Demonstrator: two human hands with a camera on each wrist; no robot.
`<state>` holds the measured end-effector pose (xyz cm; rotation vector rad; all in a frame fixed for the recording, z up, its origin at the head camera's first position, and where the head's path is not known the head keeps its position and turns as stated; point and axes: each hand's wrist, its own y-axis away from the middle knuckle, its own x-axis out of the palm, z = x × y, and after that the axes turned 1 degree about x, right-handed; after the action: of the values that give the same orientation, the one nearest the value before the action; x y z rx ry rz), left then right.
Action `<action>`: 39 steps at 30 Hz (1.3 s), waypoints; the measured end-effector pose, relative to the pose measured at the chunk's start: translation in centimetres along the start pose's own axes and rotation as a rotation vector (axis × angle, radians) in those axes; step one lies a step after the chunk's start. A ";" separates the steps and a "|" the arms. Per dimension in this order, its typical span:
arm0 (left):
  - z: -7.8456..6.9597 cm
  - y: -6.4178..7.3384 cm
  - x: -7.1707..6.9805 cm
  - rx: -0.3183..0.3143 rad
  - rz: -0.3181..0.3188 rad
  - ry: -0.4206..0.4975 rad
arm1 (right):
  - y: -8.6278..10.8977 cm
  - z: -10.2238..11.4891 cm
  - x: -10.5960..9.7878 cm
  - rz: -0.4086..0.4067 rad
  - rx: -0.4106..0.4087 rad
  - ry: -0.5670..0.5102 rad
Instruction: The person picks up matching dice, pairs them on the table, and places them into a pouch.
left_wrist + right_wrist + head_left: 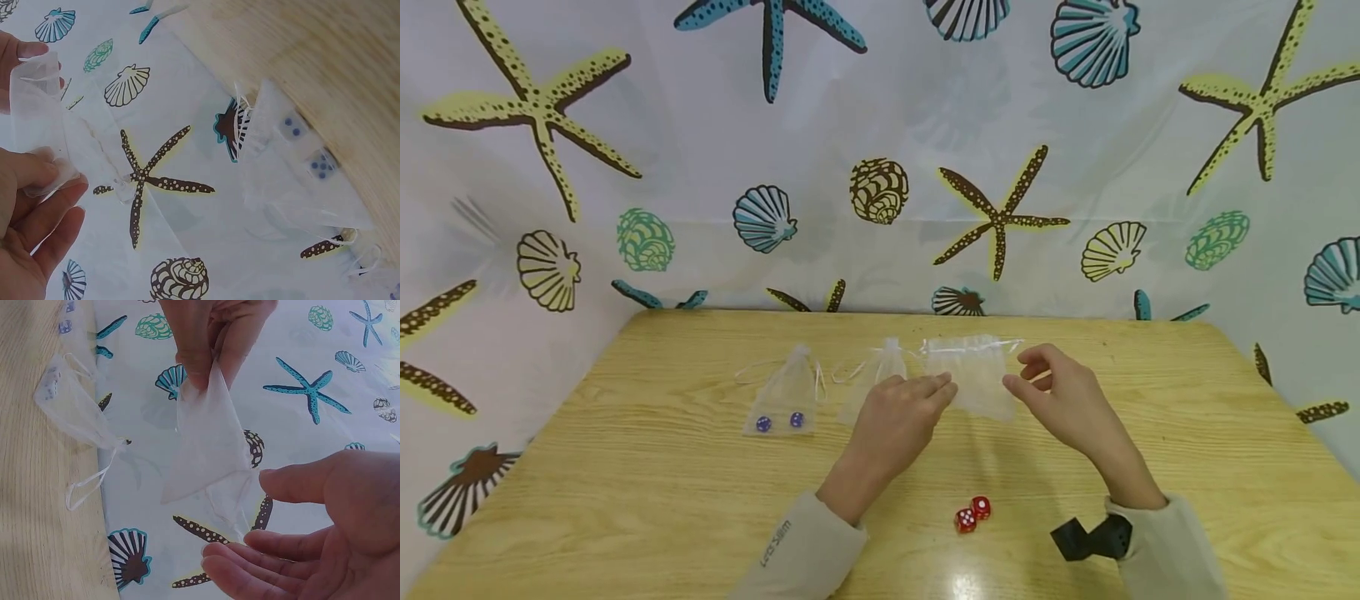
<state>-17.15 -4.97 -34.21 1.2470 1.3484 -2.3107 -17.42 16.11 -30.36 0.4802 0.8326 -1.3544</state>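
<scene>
A small white sheer drawstring bag (976,379) is between the two hands. My left hand (904,417) pinches its left part between thumb and fingers, also seen in the left wrist view, where the left hand (40,219) has the fabric under its thumb. My right hand (1067,404) is at the bag's other side. In the right wrist view the right hand (312,531) has thumb and fingers spread apart, fingertips right by the bag's drawstring end, nothing gripped. Two red dice (966,521) with white pips lie on the table nearer the person.
Left of the hands, a sheer bag (790,387) holds two purple dice. A second bag (883,362), partly hidden by the left hand, holds white dice (322,164) with blue pips. A shell-patterned cloth (820,208) rises behind the wooden table (647,467).
</scene>
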 end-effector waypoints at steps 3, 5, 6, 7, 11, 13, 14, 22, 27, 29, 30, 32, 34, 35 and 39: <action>-0.2 0.0 -0.1 0.016 -0.021 -0.008 | 0.0 -0.1 0.1 0.002 0.017 -0.022; -0.4 0.0 -0.2 0.028 -0.043 -0.011 | 0.0 -0.2 0.2 0.005 0.030 -0.043; -0.5 0.0 -0.3 0.035 -0.055 -0.013 | 0.0 -0.3 0.2 0.004 0.035 -0.053; -0.5 0.0 -0.3 0.043 -0.065 -0.016 | 0.0 -0.3 0.3 0.001 0.039 -0.064; -0.7 0.0 -0.3 0.063 -0.088 -0.014 | -0.1 -0.5 0.6 -0.057 0.025 -0.083; -0.7 0.1 -0.2 0.062 -0.081 -0.011 | -0.2 -0.6 0.9 -0.105 0.010 -0.088; -0.6 0.1 -0.2 0.057 -0.077 -0.005 | -0.3 -0.6 1.0 -0.127 0.005 -0.092; 0.7 0.1 -0.1 -0.086 -0.075 0.233 | -0.5 -0.5 1.3 -0.234 -0.030 -0.187; 1.4 0.2 0.1 -0.277 -0.089 0.426 | -0.5 -0.3 1.1 -0.262 -0.075 -0.216; 1.6 0.2 0.3 -0.383 -0.069 0.545 | -0.4 -0.2 1.1 -0.260 -0.091 -0.237; 1.7 0.2 0.4 -0.438 -0.057 0.617 | -0.4 -0.1 1.1 -0.258 -0.098 -0.245; 2.0 0.2 0.7 -0.558 -0.025 0.798 | -0.3 0.0 1.2 -0.254 -0.109 -0.261; 2.3 0.2 0.7 -0.666 0.009 1.011 | -0.2 0.2 1.2 -0.253 -0.121 -0.274; 2.4 0.2 0.7 -0.707 0.025 1.114 | -0.2 0.3 1.2 -0.254 -0.128 -0.279; 2.7 0.1 0.6 -0.814 0.095 1.438 | -0.1 0.5 1.3 -0.266 -0.156 -0.297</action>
<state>-19.07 -7.01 -34.09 2.4793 2.0419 -0.2891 -17.39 14.81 -31.02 0.0428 0.7659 -1.5446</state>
